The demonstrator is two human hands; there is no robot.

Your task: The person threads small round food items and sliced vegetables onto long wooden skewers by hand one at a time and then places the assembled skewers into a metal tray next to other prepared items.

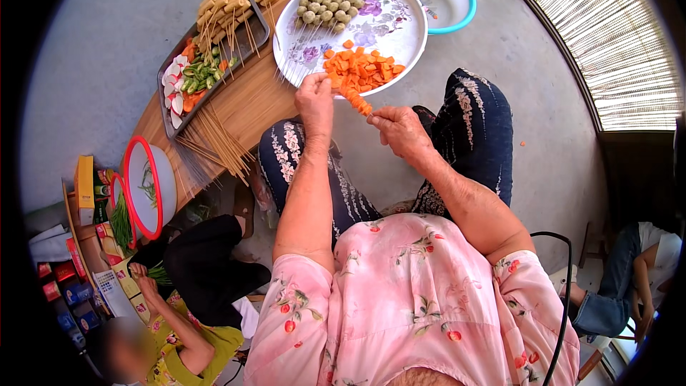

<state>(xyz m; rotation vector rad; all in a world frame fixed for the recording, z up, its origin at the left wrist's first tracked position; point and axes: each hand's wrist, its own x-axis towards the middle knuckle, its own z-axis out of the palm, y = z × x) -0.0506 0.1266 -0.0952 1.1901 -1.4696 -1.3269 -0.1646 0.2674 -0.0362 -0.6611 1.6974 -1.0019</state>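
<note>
My right hand point(403, 131) pinches the lower end of a skewer threaded with a tight row of orange carrot slices point(356, 101). At the skewer's upper end, my left hand point(315, 104) has thumb and fingers closed at a carrot slice point(336, 81); the skewer's tip is hidden. Both hands are at the near rim of a round, flower-patterned tray point(300, 53). A heap of loose carrot slices point(367, 68) lies on the tray just beyond them. Farther back on it are skewered greenish-grey balls point(328, 8), their thin sticks pointing towards me.
The tray overlaps a wooden table point(252, 102) and a blue-rimmed basin point(470, 5). A dark rectangular pan point(256, 21) holds skewered rolls and cut vegetables. Bamboo skewers point(214, 136) lie nearby. Left is a red-rimmed tub point(166, 182); another person's hands point(144, 281) hold green stalks.
</note>
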